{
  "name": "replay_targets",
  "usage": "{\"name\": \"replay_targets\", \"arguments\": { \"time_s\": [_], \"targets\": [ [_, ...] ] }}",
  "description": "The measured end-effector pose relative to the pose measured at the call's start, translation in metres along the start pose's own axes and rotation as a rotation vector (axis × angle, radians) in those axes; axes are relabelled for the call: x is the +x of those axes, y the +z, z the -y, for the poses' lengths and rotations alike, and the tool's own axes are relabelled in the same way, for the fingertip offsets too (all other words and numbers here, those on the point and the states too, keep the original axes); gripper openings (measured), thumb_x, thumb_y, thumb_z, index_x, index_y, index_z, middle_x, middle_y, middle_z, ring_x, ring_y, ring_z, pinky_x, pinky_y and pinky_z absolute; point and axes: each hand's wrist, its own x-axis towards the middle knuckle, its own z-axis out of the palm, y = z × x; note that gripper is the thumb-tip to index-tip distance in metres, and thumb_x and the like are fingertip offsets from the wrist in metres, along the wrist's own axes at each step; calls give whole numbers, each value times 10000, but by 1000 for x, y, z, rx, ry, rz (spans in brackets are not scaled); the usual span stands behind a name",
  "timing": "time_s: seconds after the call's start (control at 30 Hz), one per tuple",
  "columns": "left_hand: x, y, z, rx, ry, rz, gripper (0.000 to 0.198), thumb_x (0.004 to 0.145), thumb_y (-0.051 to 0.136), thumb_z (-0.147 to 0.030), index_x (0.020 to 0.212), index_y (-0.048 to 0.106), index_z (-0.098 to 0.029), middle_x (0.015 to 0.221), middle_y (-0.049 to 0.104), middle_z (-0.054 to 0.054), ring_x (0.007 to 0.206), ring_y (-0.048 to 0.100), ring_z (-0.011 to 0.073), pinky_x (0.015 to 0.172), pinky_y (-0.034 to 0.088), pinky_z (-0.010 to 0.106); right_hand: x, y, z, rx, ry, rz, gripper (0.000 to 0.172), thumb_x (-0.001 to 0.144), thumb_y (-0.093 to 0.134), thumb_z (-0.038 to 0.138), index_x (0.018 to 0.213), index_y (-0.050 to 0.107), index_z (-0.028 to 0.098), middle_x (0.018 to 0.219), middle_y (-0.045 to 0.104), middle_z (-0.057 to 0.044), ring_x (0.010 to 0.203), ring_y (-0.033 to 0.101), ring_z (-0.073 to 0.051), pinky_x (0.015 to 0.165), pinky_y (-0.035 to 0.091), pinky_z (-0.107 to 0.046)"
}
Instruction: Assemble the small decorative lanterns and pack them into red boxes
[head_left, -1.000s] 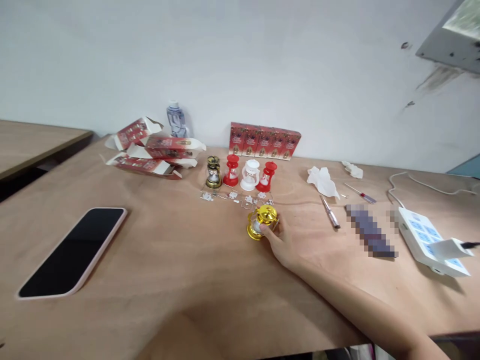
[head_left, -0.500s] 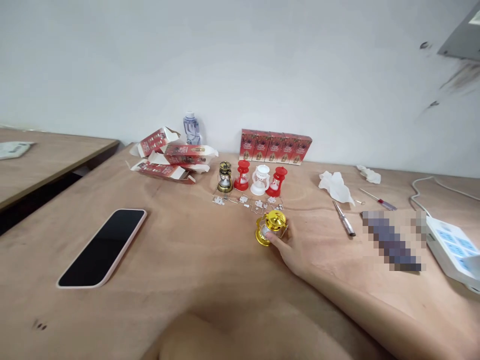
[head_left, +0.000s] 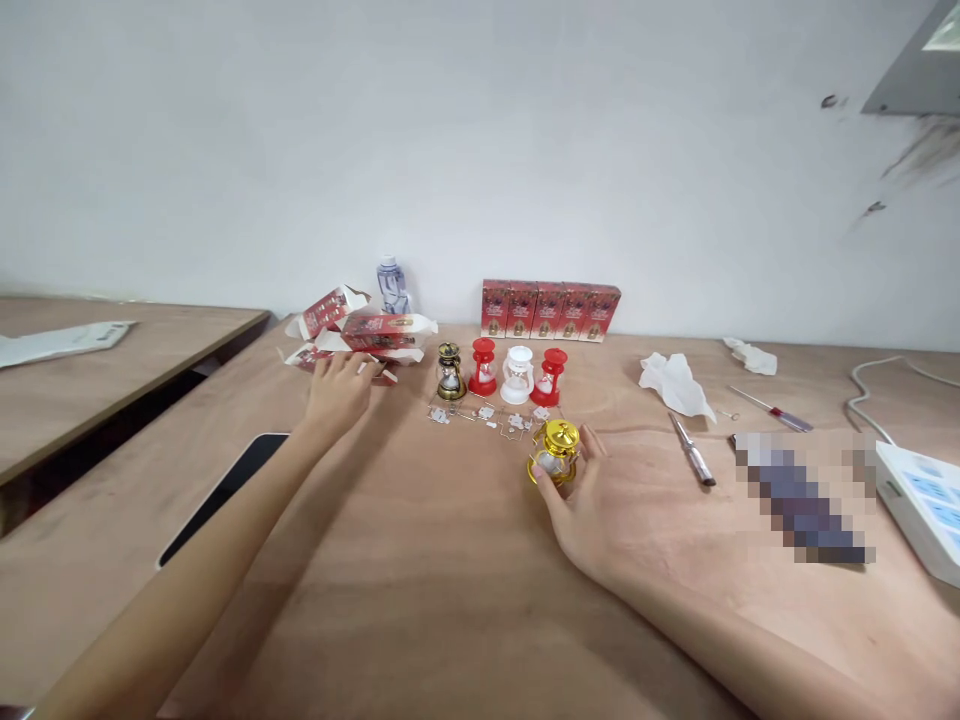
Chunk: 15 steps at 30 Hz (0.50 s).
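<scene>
My right hand [head_left: 581,505] is wrapped around a small gold toy lantern [head_left: 561,436], which stands on the table; the thumb is in front and the fingers are on its right side. My left hand [head_left: 339,395] is stretched out to a pile of opened red cardboard boxes [head_left: 375,330], its fingers apart over the front one. Whether those fingertips touch the box is hard to make out. Behind the gold lantern is a row of a bronze lantern [head_left: 451,372], a red lantern [head_left: 484,367], a white lantern [head_left: 517,376] and another red lantern [head_left: 550,378].
Small white pieces and wire handles [head_left: 487,412] lie before the lanterns. A row of closed red boxes [head_left: 551,310] and a bottle [head_left: 391,285] stand by the wall. A phone [head_left: 225,495] lies left; screwdrivers [head_left: 691,450], crumpled tissue [head_left: 675,385] and a power strip [head_left: 919,500] lie right.
My left hand has come into view and reached forward to the opened boxes, its arm now covering part of the phone. My right hand still holds the gold lantern, turned slightly. The camera view has shifted.
</scene>
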Motion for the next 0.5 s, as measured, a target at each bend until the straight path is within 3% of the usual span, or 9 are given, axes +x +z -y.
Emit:
{"name": "replay_targets", "arguments": {
  "time_s": [0.07,0.1,0.13,0.2,0.27,0.4,0.5],
  "targets": [
    [-3,7,24,66,10,-4,289,811,443,-203,1003,657,-182,1157,618,189,1149,474,400,964,274,589,-15,0,-8,-112,-245,-45,736,749,695,283,1375,309,292,1460,340,-110,1394,277,-342,1102,287,-603],
    [-4,10,31,60,20,-1,267,811,461,-228,987,659,-192,1151,627,182,1151,480,398,971,269,589,-24,0,-13,-137,-398,-29,721,709,728,251,1326,368,348,1408,421,-76,1351,360,-346,1076,331,-606],
    [-5,13,33,36,28,1,244,815,469,-244,959,660,-198,1133,640,175,1147,492,392,976,271,583,-33,0,-18,-126,-556,46,695,681,745,221,1261,415,414,1316,516,-30,1266,476,-326,1033,400,-585],
    [-5,14,28,-18,39,-12,226,845,445,-251,914,656,-209,1092,664,159,1147,516,366,990,274,559,-47,-1,-25,-72,-710,312,657,651,745,144,1127,475,506,1123,626,63,1074,630,-240,969,497,-488],
    [-7,6,10,-57,37,-61,244,881,404,-235,910,645,-218,1079,673,143,1167,527,330,1017,265,528,-51,-1,-23,-50,-769,442,629,650,721,100,1071,487,505,1046,646,83,1008,665,-204,937,534,-446],
    [-22,-44,-49,-218,39,-266,46,800,614,-286,777,628,-250,962,692,60,1094,581,278,1027,288,448,-34,0,1,-81,-767,325,624,697,645,71,1180,417,395,1202,578,-42,1181,579,-286,939,520,-549],
    [-32,-95,-91,-278,129,-480,315,675,746,-288,519,482,-217,631,578,-13,777,593,191,839,395,338,-21,2,19,-37,-703,355,703,721,628,36,1267,345,377,1339,478,-91,1267,504,-297,953,511,-549]
  ]
}}
